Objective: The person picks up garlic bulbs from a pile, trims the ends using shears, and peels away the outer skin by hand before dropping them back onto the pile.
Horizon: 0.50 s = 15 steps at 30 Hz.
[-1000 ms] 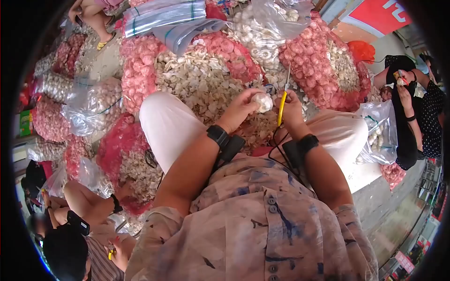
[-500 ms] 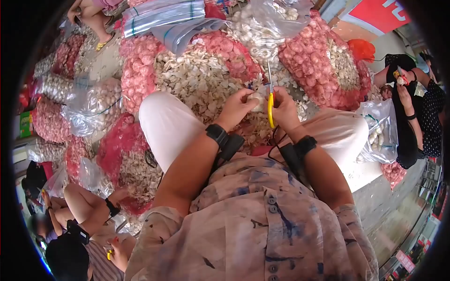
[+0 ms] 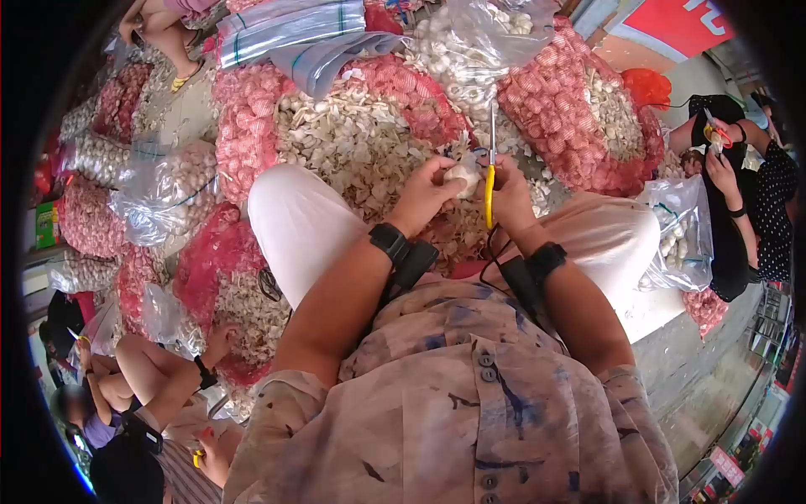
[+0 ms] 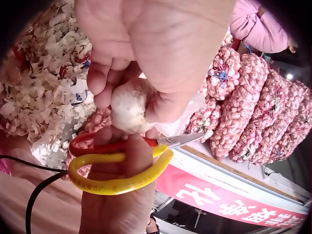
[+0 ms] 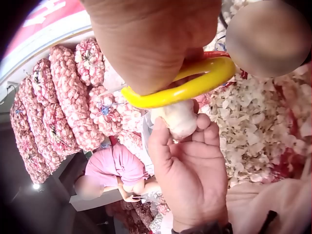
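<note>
Between thumb and fingers the left hand [image 3: 426,195] pinches a whitish garlic bulb [image 3: 463,179] above the heap of peels. In the left wrist view, the bulb [image 4: 130,106] sits in the curled fingers of the left hand [image 4: 156,48]. Scissors with yellow and red handles [image 4: 122,185] are gripped by the right hand [image 4: 117,195] just beside the bulb, fingers curled through the loops. From the head view, the blades of the scissors [image 3: 490,189] point away from the body, and the right hand [image 3: 512,202] is close to the left. The right wrist view shows the bulb [image 5: 180,119] under the yellow handle.
A heap of garlic peels [image 3: 344,151] lies in front of the knees. Red net sacks of garlic [image 3: 245,126] and clear plastic bags [image 3: 290,29] surround it. Other people sit at the lower left and the right [image 3: 730,202]. Dark cables run near the right wrist.
Over the last second the right hand has moved left, closer to the bulb, and the scissors stand more upright in view. The bulb has been turned in the left hand.
</note>
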{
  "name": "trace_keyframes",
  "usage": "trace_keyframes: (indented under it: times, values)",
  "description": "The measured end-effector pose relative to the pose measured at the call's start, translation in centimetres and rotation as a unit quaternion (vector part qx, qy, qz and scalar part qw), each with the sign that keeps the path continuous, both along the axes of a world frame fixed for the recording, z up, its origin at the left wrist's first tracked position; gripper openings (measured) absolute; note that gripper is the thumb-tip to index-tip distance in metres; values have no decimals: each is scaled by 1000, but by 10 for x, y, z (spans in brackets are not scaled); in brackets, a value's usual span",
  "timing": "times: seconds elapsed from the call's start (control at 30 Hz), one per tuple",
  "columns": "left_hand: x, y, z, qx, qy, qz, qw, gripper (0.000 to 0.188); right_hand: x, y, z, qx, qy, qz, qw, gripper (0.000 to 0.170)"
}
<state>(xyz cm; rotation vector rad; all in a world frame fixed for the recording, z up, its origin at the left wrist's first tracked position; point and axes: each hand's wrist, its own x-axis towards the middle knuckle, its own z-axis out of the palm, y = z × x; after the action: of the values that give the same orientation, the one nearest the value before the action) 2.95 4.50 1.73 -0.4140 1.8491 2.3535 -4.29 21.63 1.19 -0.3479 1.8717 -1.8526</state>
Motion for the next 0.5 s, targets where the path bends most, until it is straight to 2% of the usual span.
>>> trace_keyframes:
  times: [0.13, 0.2, 0.23, 0.3, 0.37, 0.43, 0.47, 0.5]
  values:
    - [-1, -1, -8, 62, -21, -9, 998, 30, 1, 1, 0, -25, -61, -47, 997, 38]
    - [-4, 0, -9, 178, -37, 3, 983, 34, -1, 1, -2, -41, -100, -69, 992, 38]
    - [-3, 2, -6, 178, -36, 4, 983, 34, -1, 1, -4, -58, -138, -91, 984, 39]
    - [0, 6, -1, 342, -17, -2, 939, 36, -2, 4, -5, -55, -162, -116, 978, 39]
    - [-2, 2, -2, 332, -5, -19, 943, 35, -3, 5, -6, -52, -185, -142, 971, 38]
    - [-1, 1, -6, 322, 8, -34, 946, 35, -3, 5, -1, -46, -139, -116, 982, 35]
    - [-1, 1, -8, 221, -25, -1, 975, 33, -3, 5, 1, -45, -139, -115, 983, 35]
    - [0, 2, -9, 117, -59, 31, 991, 32, -2, 3, 6, -36, -90, -83, 992, 37]
